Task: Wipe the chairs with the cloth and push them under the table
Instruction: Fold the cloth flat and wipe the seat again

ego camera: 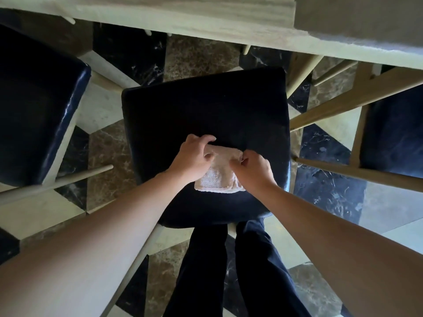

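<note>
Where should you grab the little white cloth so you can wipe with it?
Grab the folded cloth from above at its far folded edge, where both hands pinch it now. It lies flat on the dark chair seat, so only its top is reachable.

No readable text, labels, brands, numbers or signs on any surface in view.

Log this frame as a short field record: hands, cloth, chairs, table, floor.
left hand: gripping the cloth's far left edge
right hand: pinching the cloth's right edge
cloth: pale, folded, lying on the middle chair seat
middle chair: dark seat, pulled out from the table
side chairs: one at left, one at right, dark seats
table: light wood edge at top
floor: patterned marble
</note>
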A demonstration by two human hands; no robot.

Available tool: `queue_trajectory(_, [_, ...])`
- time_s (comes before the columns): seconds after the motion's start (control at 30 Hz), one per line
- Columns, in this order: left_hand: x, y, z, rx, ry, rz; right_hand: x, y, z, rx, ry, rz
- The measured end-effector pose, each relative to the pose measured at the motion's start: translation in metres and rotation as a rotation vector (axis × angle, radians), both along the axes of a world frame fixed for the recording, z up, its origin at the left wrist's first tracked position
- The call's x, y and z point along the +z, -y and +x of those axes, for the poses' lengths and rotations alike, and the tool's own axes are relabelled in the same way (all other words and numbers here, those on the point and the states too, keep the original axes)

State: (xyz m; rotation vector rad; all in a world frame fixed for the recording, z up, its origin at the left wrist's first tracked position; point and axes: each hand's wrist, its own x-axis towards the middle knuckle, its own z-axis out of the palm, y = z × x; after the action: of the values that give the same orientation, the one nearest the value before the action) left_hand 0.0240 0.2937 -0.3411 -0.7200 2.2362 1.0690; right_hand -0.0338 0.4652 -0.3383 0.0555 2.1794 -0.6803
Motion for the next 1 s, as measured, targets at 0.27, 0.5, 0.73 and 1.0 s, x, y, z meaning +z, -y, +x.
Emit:
queue_trajectory(0.27, [-0.002, 0.016, 0.016, 0.314, 0.043, -0.129, 0.005, -0.016, 0.015, 0.462, -0.493, 0.095])
queue_trajectory(0.5, [0.005, 0.042, 0.058, 0.038, 0.031, -0.432, -0.028, 0.004, 0.057, 1.123, -0.456, 0.142])
queue_trajectory(0.73, [-0.007, 0.037, 0.077, 0.02, 0.118, -0.402, -0.046, 0.009, 0.034, 1.06, -0.568, 0.096])
queue_trajectory(1.0, [-0.007, 0.039, 0.071, 0.055, 0.12, -0.387, -0.016, 0.022, -0.051, 0.542, -0.77, -0.074])
